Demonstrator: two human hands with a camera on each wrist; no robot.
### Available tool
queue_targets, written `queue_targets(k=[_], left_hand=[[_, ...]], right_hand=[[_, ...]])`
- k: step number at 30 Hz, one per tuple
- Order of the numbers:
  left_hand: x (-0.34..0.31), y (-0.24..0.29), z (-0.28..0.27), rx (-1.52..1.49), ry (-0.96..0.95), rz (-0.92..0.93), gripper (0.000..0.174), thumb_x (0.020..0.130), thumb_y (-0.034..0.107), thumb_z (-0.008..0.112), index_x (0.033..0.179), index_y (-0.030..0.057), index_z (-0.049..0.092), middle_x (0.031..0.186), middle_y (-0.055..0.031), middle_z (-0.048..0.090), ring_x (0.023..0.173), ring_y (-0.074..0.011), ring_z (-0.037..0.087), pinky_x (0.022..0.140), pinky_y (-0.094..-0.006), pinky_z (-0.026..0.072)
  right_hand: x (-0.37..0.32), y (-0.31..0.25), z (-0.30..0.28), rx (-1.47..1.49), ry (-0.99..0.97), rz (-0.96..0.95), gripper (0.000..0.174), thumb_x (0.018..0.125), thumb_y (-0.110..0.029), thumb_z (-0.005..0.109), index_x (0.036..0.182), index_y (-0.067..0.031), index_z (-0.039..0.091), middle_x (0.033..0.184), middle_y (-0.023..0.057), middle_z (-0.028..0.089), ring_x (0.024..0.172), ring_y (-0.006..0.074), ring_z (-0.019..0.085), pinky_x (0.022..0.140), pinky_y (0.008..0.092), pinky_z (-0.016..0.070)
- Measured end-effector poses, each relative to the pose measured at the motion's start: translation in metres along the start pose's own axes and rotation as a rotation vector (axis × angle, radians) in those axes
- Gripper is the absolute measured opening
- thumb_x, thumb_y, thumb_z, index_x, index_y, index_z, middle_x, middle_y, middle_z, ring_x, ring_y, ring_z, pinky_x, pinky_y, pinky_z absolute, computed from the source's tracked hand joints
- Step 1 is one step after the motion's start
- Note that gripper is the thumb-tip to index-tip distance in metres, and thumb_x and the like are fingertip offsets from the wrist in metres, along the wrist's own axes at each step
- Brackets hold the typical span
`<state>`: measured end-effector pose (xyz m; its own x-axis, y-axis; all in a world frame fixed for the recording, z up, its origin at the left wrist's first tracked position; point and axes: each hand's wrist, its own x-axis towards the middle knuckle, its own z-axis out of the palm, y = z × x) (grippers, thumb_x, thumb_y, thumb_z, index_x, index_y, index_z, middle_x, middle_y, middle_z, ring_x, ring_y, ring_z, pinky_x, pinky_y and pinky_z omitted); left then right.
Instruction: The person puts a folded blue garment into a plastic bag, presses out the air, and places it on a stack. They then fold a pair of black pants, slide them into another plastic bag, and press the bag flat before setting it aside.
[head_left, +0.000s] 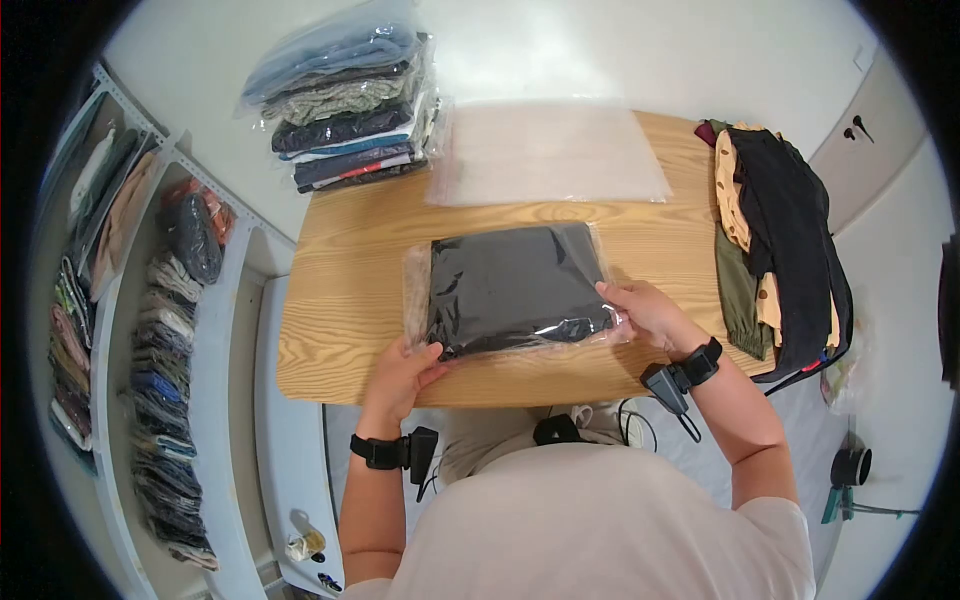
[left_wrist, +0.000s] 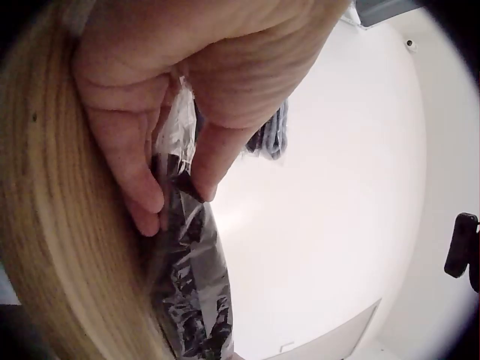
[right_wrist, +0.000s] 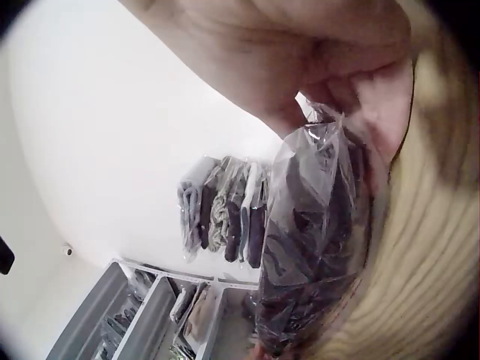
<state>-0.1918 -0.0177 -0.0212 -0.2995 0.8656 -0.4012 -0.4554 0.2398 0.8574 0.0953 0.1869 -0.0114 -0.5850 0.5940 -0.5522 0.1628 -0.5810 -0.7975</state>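
Observation:
A folded dark grey garment (head_left: 515,285) lies flat inside a clear plastic bag (head_left: 417,290) near the table's front edge. My left hand (head_left: 400,375) pinches the bag's near left corner, thumb on top and fingers beneath. At the right end, my right hand (head_left: 648,312) grips the bag's edge with the thumb over it. In the left wrist view the bagged garment (left_wrist: 196,277) shows edge-on, its corner between thumb and fingers. The right wrist view has the bag's crinkled end (right_wrist: 315,202) held in the hand, with part of the fingers hidden behind the plastic.
The wooden table (head_left: 340,290) bears a stack of bagged clothes (head_left: 350,130) at back left. Beside it lie flat clear bags (head_left: 550,150). Unbagged clothes (head_left: 785,240), black, olive and patterned, are piled along the right edge. Shelves (head_left: 215,400) of folded clothes stand at the left.

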Motion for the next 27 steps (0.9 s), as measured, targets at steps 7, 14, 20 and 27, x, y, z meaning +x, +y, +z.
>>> queue_targets(k=[7, 14, 20, 27], left_hand=[[0.000, -0.004, -0.001, -0.057, -0.011, 0.031, 0.039, 0.086, 0.010, 0.063, 0.118, -0.0045, 0.046, 0.111, -0.0107, 0.054, 0.092, -0.0202, 0.060, 0.084, -0.0334, 0.0549], [0.004, -0.008, -0.008, -0.020, -0.063, 0.037, 0.037, 0.088, 0.010, 0.059, 0.120, -0.0057, 0.047, 0.111, -0.0128, 0.059, 0.097, -0.0226, 0.061, 0.085, -0.0347, 0.0539], [-0.008, 0.008, 0.002, 0.032, 0.018, 0.121, 0.033, 0.089, 0.008, 0.058, 0.118, -0.0033, 0.048, 0.112, -0.0100, 0.057, 0.097, -0.0194, 0.060, 0.084, -0.0352, 0.0541], [-0.041, 0.088, 0.002, 0.223, 0.067, 0.348, 0.011, 0.087, 0.006, 0.060, 0.095, 0.0001, 0.056, 0.084, -0.0025, 0.058, 0.077, -0.0122, 0.060, 0.073, -0.0290, 0.0538]], right_hand=[[0.006, 0.006, 0.007, -0.209, 0.174, -0.111, 0.037, 0.086, -0.033, 0.066, 0.064, -0.0078, 0.051, 0.055, -0.0011, 0.046, 0.044, 0.0094, 0.044, 0.042, 0.0225, 0.0351], [-0.012, -0.009, 0.010, 0.093, -0.043, -0.050, 0.033, 0.085, -0.023, 0.068, 0.103, 0.0018, 0.057, 0.083, 0.0057, 0.059, 0.062, 0.0101, 0.055, 0.056, 0.0234, 0.0512], [-0.040, -0.035, 0.036, -0.091, -0.024, -0.092, 0.023, 0.087, -0.010, 0.063, 0.104, 0.0006, 0.052, 0.085, 0.0044, 0.058, 0.069, 0.0106, 0.059, 0.074, 0.0280, 0.0559], [-0.061, -0.093, 0.053, -0.167, -0.137, -0.205, 0.041, 0.085, -0.012, 0.067, 0.117, 0.0046, 0.048, 0.096, 0.0079, 0.055, 0.087, 0.0160, 0.060, 0.079, 0.0291, 0.0549]])
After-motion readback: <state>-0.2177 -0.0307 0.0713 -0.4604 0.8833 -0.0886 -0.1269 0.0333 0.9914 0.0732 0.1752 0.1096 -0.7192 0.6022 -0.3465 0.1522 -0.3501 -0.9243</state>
